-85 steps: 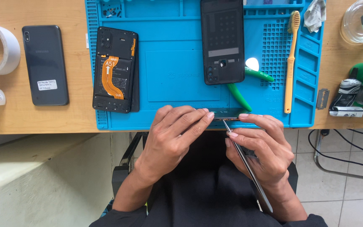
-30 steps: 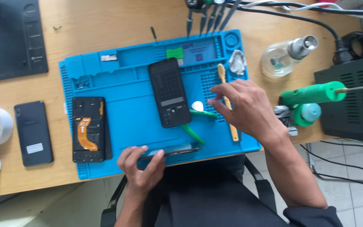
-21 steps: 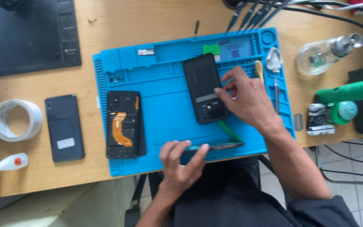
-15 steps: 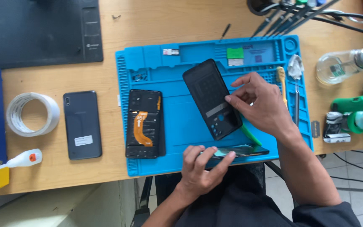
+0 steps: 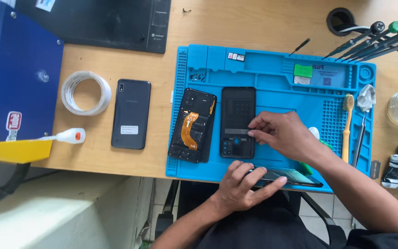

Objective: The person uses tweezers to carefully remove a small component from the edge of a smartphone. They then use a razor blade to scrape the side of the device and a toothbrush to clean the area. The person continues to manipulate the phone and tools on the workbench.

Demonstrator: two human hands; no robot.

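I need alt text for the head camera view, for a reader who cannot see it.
Seen from above, a person's right hand touches a black phone frame on a blue work mat, while the left hand holds a thin dark panel at the mat's near edge. An opened phone with an orange flex cable lies beside the frame.

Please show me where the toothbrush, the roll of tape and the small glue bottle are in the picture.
toothbrush (image 5: 348, 127): head view, middle of its yellow handle.
roll of tape (image 5: 101, 92): head view, right side of the white ring.
glue bottle (image 5: 70, 136): head view, its white body beside the orange cap.
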